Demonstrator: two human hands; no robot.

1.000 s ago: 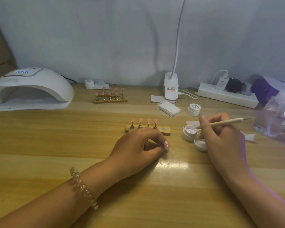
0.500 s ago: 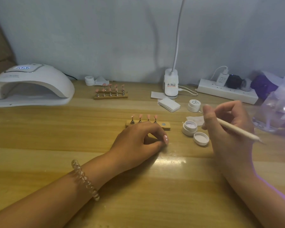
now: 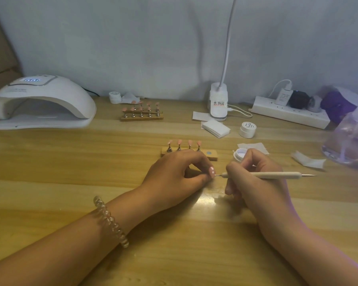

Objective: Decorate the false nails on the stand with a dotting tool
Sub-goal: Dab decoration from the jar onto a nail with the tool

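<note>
1. A pale wooden tabletop (image 3: 50,162) fills the view, with a grey-blue wall (image 3: 132,38) behind it.
2. A white nail lamp (image 3: 41,102) sits at 10 o'clock. Its blue display is too blurred to read. A power strip (image 3: 289,114) lies at 2 o'clock.
3. Of the hands, the left hand (image 3: 178,174) has curled fingers and pinches a pink nail (image 3: 211,172) at centre. The right hand (image 3: 254,178) grips the dotting tool (image 3: 277,175), its tip at that nail.
4. The stand (image 3: 212,156), carrying four false nails (image 3: 179,142), is just beyond the left hand at 12 o'clock.
5. A closed jar (image 3: 247,130) stands at 1 o'clock — label unreadable.
</note>
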